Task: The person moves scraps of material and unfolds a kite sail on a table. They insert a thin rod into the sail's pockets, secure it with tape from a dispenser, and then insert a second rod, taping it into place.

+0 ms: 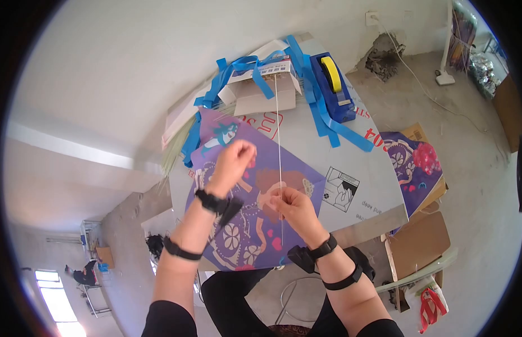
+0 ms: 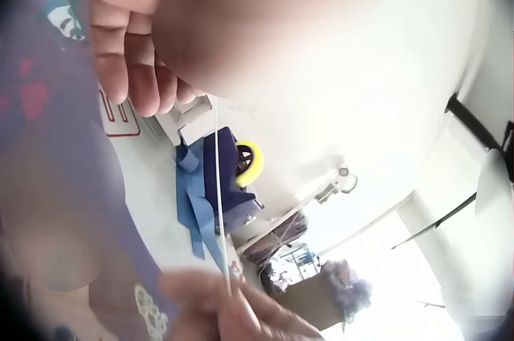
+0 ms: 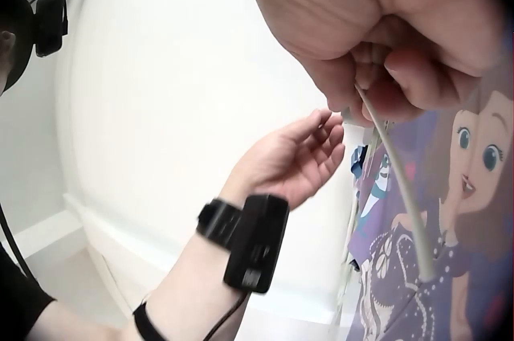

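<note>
My right hand point(image 1: 299, 212) pinches a thin white rod point(image 1: 279, 140) between thumb and fingertips, close to its lower end. The rod stands out long and straight in the head view, passing over a purple printed sheet point(image 1: 255, 242) with a cartoon figure, flowers and hearts. To the left, my left hand point(image 1: 233, 165) is raised over the same sheet, fingers loosely bent and holding nothing. The right wrist view shows that left hand point(image 3: 293, 160) with its palm turned up and relaxed. The rod's short end point(image 3: 409, 220) points out below the right hand there.
On the table point(image 1: 379, 196) lie a blue tape dispenser point(image 1: 334, 92) with yellow tape, an opened white box point(image 1: 266, 101) and blue strips point(image 1: 350, 137). Thin pale sticks point(image 1: 175, 149) stick out at the left edge. Another printed purple piece point(image 1: 409, 168) and cardboard point(image 1: 421, 244) are at the right.
</note>
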Demonstrator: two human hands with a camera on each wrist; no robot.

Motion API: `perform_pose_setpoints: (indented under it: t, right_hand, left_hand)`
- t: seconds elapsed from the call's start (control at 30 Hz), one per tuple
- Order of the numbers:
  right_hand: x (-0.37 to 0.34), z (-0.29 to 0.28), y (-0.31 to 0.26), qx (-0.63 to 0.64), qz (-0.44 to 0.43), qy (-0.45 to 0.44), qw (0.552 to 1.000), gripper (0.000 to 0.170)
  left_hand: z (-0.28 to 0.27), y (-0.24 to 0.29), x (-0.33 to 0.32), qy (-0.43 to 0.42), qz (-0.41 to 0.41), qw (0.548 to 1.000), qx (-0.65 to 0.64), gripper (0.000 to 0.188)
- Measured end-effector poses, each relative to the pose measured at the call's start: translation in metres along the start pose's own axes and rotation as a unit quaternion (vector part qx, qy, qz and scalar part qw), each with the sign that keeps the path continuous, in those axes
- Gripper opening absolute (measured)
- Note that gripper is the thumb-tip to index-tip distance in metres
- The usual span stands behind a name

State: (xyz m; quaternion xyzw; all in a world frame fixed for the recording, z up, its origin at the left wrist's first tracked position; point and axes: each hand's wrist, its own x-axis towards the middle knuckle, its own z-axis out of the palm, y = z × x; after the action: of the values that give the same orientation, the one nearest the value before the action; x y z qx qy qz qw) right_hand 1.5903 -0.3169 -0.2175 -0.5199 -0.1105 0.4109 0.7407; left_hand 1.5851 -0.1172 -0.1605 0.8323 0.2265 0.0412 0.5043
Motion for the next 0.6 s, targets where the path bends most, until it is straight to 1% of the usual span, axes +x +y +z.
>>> perform_pose_setpoints:
  t: [0.03, 0.13, 0.2, 0.23, 0.3, 0.33, 0.4, 0.43, 0.5, 0.53, 0.6]
  right_hand:
    - [0.000, 0.001, -0.001, 0.021, 0.011, -0.014, 1.000, 0.008]
    - [0.000, 0.005, -0.001, 0.016, 0.029, -0.003, 0.999, 0.009]
    - [0.001, 0.006, 0.002, 0.020, 0.020, 0.000, 1.000, 0.010]
    - [0.002, 0.007, 0.004, 0.024, 0.010, 0.002, 1.000, 0.011]
    - [0.003, 0.007, 0.003, 0.031, 0.016, 0.011, 0.999, 0.010]
    - [0.004, 0.007, 0.001, 0.039, 0.021, 0.019, 0.999, 0.010]
    - [0.006, 0.007, 0.001, 0.055, 0.025, 0.025, 0.998, 0.010]
    - [0.006, 0.006, 0.001, 0.071, 0.028, 0.030, 0.997, 0.011]
    - [0.007, 0.006, -0.002, 0.081, 0.030, 0.032, 0.996, 0.010]
    - [0.008, 0.006, -0.002, 0.093, 0.031, 0.034, 0.995, 0.010]
    - [0.011, 0.007, 0.003, 0.110, 0.030, 0.038, 0.993, 0.010]
  left_hand:
    - [-0.002, 0.000, 0.023, 0.022, 0.031, 0.998, 0.048, 0.013]
    - [0.000, -0.006, 0.089, 0.073, 0.147, 0.974, 0.153, 0.012]
    - [0.006, 0.006, 0.119, 0.065, 0.185, 0.958, 0.211, 0.016]
    - [0.011, 0.007, 0.134, 0.064, 0.184, 0.958, 0.210, 0.016]
    - [0.019, 0.002, 0.164, 0.056, 0.257, 0.919, 0.295, 0.021]
    - [0.024, -0.001, 0.177, 0.056, 0.257, 0.919, 0.293, 0.021]
    - [0.033, -0.011, 0.198, 0.024, 0.288, 0.893, 0.346, 0.026]
    - [0.039, -0.016, 0.207, 0.023, 0.288, 0.894, 0.343, 0.026]
    - [0.047, -0.025, 0.225, 0.015, 0.300, 0.876, 0.378, 0.032]
    - [0.049, -0.027, 0.234, 0.013, 0.300, 0.877, 0.375, 0.032]
    - [0.055, -0.031, 0.249, 0.018, 0.253, 0.869, 0.424, 0.041]
